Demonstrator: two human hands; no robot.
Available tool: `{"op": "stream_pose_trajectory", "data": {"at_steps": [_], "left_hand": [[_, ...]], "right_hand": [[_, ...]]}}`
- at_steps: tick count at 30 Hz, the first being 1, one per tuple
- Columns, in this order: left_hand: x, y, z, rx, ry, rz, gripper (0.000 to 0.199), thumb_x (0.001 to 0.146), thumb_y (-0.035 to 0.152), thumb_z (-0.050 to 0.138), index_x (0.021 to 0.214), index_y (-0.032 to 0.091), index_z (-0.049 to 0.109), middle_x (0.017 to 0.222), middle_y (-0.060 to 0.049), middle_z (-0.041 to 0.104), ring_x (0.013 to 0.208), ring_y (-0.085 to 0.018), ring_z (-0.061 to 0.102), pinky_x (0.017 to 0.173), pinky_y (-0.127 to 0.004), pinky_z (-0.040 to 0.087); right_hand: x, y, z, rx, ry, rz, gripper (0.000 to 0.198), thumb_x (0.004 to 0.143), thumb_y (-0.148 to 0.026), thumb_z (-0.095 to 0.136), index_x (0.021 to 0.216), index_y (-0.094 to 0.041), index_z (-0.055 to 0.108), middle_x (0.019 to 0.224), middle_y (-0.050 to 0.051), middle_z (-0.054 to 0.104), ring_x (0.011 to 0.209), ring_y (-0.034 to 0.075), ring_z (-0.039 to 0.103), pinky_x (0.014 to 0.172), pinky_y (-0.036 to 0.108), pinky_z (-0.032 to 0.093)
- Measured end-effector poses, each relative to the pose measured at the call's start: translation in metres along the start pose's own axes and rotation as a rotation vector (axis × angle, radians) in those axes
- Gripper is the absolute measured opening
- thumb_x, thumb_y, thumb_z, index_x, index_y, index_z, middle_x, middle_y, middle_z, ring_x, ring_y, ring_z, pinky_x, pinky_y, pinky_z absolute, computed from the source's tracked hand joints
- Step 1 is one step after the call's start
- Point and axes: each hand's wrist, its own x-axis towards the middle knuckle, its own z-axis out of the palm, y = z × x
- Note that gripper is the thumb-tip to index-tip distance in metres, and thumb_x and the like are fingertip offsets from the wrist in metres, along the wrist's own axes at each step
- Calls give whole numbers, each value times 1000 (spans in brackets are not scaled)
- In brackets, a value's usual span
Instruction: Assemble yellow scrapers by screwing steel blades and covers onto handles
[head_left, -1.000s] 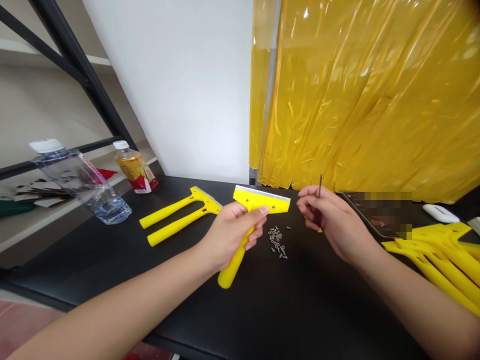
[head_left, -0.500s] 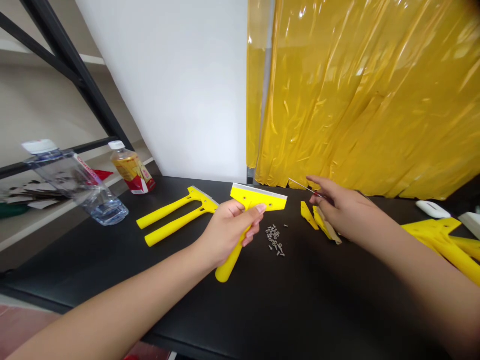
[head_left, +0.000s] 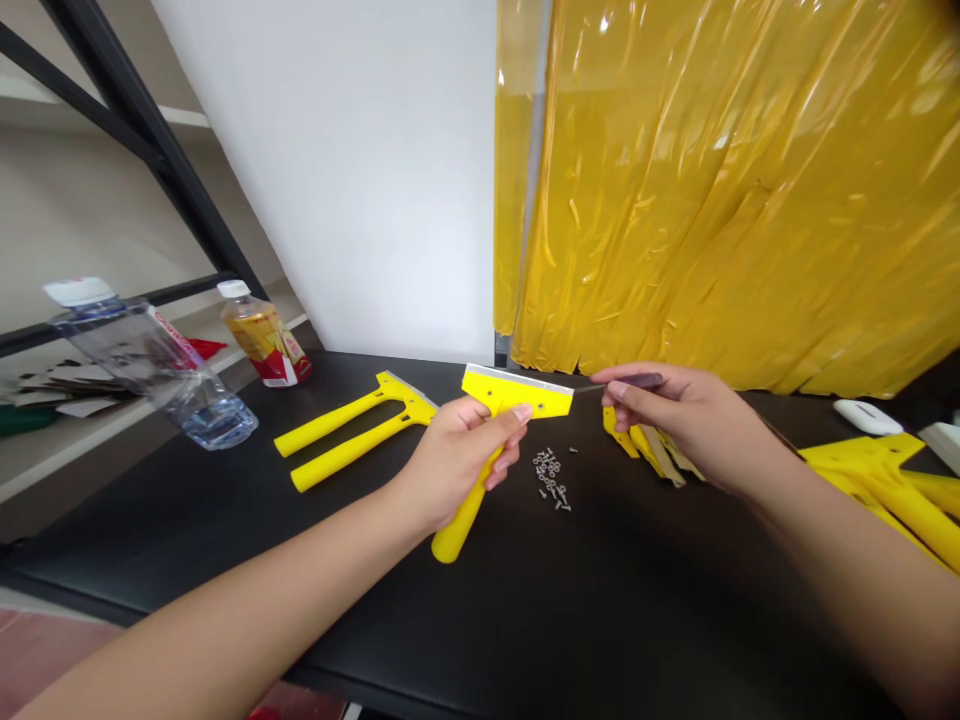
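My left hand [head_left: 469,455] is closed around the neck of a yellow scraper [head_left: 517,390], its thumb on the head. The scraper's wide head carries a metal blade along its far edge and two screw holes or screws. My right hand [head_left: 660,410] pinches a screwdriver [head_left: 637,381] with a dark handle; its thin shaft points left, close to the right end of the scraper head. Whether the tip touches the head I cannot tell. Small screws [head_left: 551,480] lie in a loose pile below the head. Yellow scraper-head pieces [head_left: 649,450] lie partly hidden beneath my right hand.
Two yellow scrapers [head_left: 349,445] rest on the black tabletop [head_left: 600,620] at the left. A clear bottle [head_left: 180,380] and a drink bottle [head_left: 262,335] stand behind them. More yellow handles [head_left: 892,485] and a white case [head_left: 866,418] are at the right.
My right hand has turned the screwdriver, so its handle shows and its shaft now points toward the scraper head. My left hand holds the scraper almost still.
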Motion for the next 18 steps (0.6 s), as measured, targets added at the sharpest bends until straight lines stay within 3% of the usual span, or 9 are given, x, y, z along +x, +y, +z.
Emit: {"op": "stream_pose_trajectory", "data": {"at_steps": [4, 9, 18], "left_hand": [[0, 0, 0, 8, 3, -6, 38, 91, 44, 75, 71, 19, 54, 58, 5, 48, 47, -7, 41, 46, -22, 32], [0, 0, 0, 3, 6, -6, 39, 90, 45, 75, 71, 18, 55, 58, 5, 48, 47, -7, 42, 45, -22, 33], [1, -1, -1, -8, 7, -16, 39, 90, 45, 77, 71, 18, 56, 60, 4, 49, 48, -7, 43, 44, -21, 33]], "right_hand": [[-7, -2, 8, -254, -33, -109, 41, 92, -61, 68, 87, -21, 75, 83, 5, 72, 69, 17, 63, 65, 30, 51], [-8, 16, 18, -539, 22, -257, 18, 99, -44, 61, 100, -26, 63, 79, 0, 67, 69, 16, 59, 63, 30, 45], [-7, 22, 24, -621, -19, -244, 14, 100, -42, 56, 100, -28, 59, 81, -1, 69, 70, 17, 63, 67, 31, 45]]}}
